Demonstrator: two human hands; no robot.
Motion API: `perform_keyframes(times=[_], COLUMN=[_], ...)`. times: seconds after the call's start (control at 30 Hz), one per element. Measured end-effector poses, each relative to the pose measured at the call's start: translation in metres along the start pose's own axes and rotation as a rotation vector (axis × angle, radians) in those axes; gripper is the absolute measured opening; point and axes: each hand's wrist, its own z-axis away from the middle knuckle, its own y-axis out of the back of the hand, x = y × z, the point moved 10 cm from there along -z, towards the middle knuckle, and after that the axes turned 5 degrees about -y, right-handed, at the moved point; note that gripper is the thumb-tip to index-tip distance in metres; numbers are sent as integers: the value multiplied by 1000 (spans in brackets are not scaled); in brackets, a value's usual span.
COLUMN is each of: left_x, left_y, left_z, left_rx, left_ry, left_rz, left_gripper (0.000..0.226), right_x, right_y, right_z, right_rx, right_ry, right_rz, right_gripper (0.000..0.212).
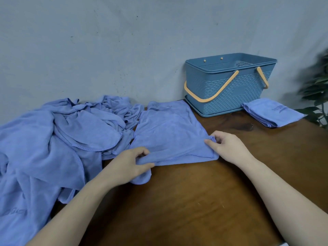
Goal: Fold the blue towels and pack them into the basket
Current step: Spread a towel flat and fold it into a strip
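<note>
A blue towel (pixel 166 132) lies partly folded on the brown table (pixel 195 201) in front of me. My left hand (pixel 131 164) pinches its near left corner between thumb and fingers. My right hand (pixel 225 148) pinches the near right corner. A heap of unfolded blue towels (pixel 53 139) covers the table's left side. One folded blue towel (pixel 271 112) lies to the right of the blue basket (pixel 229 91). The basket has yellow handles hanging down and stands at the back right against the wall; no towel shows inside it.
A grey wall (pixel 124 50) runs directly behind the table. Green plant leaves (pixel 317 96) reach in at the right edge, beside the folded towel. Bare brown tabletop lies between my forearms.
</note>
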Motion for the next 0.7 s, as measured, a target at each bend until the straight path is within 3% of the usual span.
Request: perform_keyframes(times=[0.07,0.13,0.23,0.33,0.47,0.6,0.7], left_x=[-1,4,14,22,22,14,11], left_y=[3,4,13,21,30,13,-1], left_z=[4,5,-4,-14,-22,-19,-10], left_rx=[20,47,114,156,179,-66,-213], left_ry=[8,-5,-50,-66,-26,9,9], left_rz=[77,173,227,219,190,152,183], left_gripper=[17,14,18,26,34,47,35], right_x=[-11,-40,-72,-68,-53,-43,-35], right_y=[6,8,-18,-49,-33,-23,-16], right_z=[1,9,22,24,16,23,28], right_rx=[73,100,-121,-292,-239,-261,-265], right_ry=[112,322,462,455,336,265,220], right_rz=[70,58,80,174,-56,-163,-230], right_gripper=[14,27,57,58,26,10,13])
